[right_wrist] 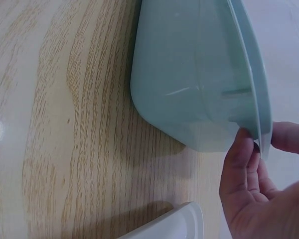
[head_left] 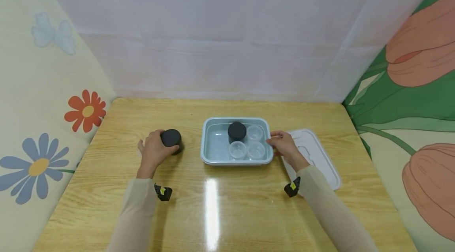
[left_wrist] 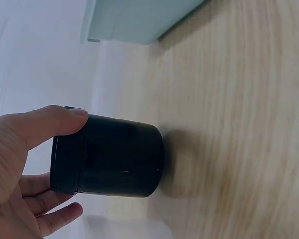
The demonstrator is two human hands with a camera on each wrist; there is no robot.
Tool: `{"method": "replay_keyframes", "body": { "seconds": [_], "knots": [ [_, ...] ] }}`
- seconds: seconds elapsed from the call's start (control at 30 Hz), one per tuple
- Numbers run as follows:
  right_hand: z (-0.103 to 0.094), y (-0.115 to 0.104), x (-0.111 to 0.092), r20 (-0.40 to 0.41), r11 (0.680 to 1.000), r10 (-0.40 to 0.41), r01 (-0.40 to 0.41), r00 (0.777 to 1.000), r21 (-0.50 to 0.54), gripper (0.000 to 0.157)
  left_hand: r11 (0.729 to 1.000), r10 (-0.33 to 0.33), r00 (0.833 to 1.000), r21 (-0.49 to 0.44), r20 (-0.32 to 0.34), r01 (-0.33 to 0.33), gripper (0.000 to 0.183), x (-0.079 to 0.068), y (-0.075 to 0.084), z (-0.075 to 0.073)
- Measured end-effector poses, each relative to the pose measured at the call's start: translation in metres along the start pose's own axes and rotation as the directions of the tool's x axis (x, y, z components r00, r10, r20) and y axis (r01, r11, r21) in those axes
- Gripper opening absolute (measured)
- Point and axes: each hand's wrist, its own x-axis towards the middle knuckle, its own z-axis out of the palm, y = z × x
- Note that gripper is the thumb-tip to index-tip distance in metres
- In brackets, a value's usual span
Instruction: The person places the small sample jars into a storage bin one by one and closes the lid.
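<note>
My left hand (head_left: 153, 150) grips a black lidded jar (head_left: 171, 138) at its lid end, left of the light blue-green plastic bin. In the left wrist view the thumb lies along one side of the jar (left_wrist: 119, 157) and the other fingers sit partly behind it. Whether its base touches the table, I cannot tell. The bin (head_left: 215, 161) holds a second black jar (head_left: 237, 130) and several clear small cups (head_left: 256, 150). At the bin's right end, my right hand (head_left: 284, 145) pinches the rim (right_wrist: 261, 99) between thumb and fingers.
Partly under my right forearm lies a white lid (head_left: 321, 161) on the wooden table (head_left: 185, 212). A translucent thing (left_wrist: 134, 230), only partly seen, lies beyond the left-hand jar. A white cloth (head_left: 227, 46) hangs behind the table, with flowered sheets on both sides.
</note>
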Motion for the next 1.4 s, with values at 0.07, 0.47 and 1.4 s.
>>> {"method": "replay_keyframes", "body": {
  "seconds": [0.07,0.47,1.4],
  "knots": [
    [0.0,0.0,0.0,0.0,1.0,0.0,0.0,1.0,-0.005,0.044,1.0,0.012,1.0,-0.014,0.001,-0.012,0.074,0.0,0.003,-0.001],
    [0.001,0.001,0.002,-0.002,1.0,0.015,-0.015,1.0,-0.015,0.044,0.982,0.067,0.996,-0.181,0.054,-0.056,0.076,0.003,0.023,-0.006],
    [0.001,0.0,0.001,-0.01,1.0,0.014,-0.014,1.0,-0.022,0.043,0.953,0.114,0.993,-0.287,0.041,-0.098,0.076,0.005,0.069,-0.012]
  ]
}}
